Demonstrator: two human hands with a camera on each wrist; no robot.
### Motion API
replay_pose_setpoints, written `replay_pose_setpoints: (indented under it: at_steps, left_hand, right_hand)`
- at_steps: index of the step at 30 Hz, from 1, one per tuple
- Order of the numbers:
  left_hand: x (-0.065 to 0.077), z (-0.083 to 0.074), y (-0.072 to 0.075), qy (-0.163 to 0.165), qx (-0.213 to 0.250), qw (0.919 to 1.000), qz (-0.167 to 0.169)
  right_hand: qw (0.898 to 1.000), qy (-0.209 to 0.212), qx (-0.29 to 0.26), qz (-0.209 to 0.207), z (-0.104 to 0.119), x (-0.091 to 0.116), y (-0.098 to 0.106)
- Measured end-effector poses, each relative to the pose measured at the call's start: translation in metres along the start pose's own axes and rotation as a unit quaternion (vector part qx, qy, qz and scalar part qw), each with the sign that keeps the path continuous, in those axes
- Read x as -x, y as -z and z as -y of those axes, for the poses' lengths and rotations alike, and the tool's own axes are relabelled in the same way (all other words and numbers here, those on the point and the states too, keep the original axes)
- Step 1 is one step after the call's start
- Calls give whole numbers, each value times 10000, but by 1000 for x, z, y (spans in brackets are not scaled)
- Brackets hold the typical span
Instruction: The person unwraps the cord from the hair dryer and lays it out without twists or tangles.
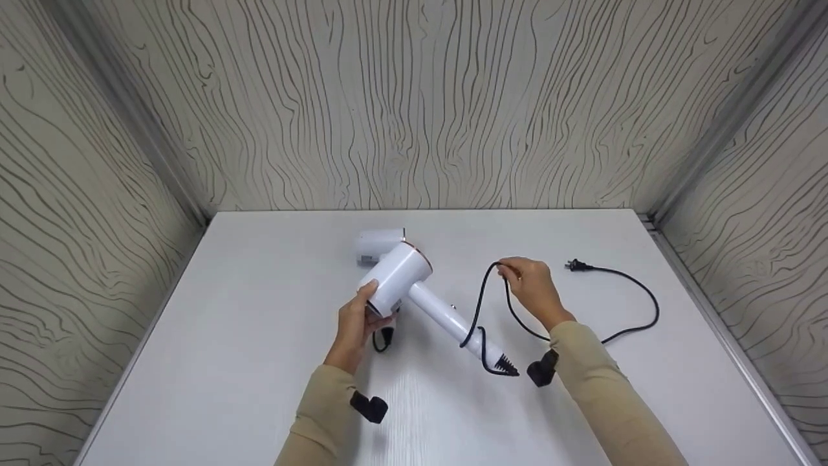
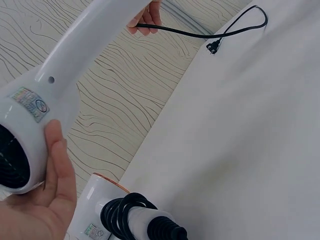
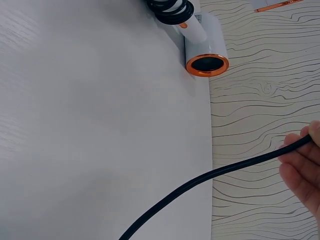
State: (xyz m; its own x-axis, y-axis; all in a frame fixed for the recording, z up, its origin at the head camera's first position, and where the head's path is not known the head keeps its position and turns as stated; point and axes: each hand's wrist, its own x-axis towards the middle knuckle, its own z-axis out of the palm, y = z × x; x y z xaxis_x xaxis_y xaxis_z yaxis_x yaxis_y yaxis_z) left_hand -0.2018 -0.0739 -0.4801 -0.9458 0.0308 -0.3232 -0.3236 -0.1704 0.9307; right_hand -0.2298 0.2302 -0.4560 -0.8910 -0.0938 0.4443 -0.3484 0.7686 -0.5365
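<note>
A white hair dryer (image 1: 396, 275) with an orange-rimmed nozzle is gripped round its barrel by my left hand (image 1: 352, 327), raised off the table. Its handle (image 1: 446, 314) slants down to the right, and the black cord (image 1: 480, 304) loops round the handle's lower end. My right hand (image 1: 532, 288) pinches that cord between thumb and fingers, which the right wrist view also shows. From there the cord runs down to the table and curves round to a two-pin plug (image 1: 577, 265). In the left wrist view the held dryer's label (image 2: 32, 104) and dark rear grille (image 2: 12, 157) face the camera.
A second white hair dryer (image 1: 378, 244) lies on the table behind the held one, partly hidden by it. Its cord (image 2: 122, 215) is wound in coils round its handle. Wood-patterned panels (image 1: 414, 110) wall the white table (image 1: 259, 362) at the back and sides.
</note>
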Motion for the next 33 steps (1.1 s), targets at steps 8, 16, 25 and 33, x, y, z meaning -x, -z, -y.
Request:
replay_pose_setpoints:
  at_steps: [8, 16, 25, 33]
  left_hand:
    - [0, -2, -3, 0, -133, 9999, -4]
    - [0, -2, -5, 12, -396, 9990, -185]
    - [-1, -3, -7, -159, -439, 9985, -281]
    - [1, -3, -8, -319, -393, 9982, -312]
  right_hand:
    - [10000, 12, -55, -74, 1, 0, 3]
    - [9994, 255, 13, -247, 1, 0, 4]
    - [9988, 279, -5, -400, 3, 0, 7]
    - [9982, 318, -76, -509, 8, 1, 9]
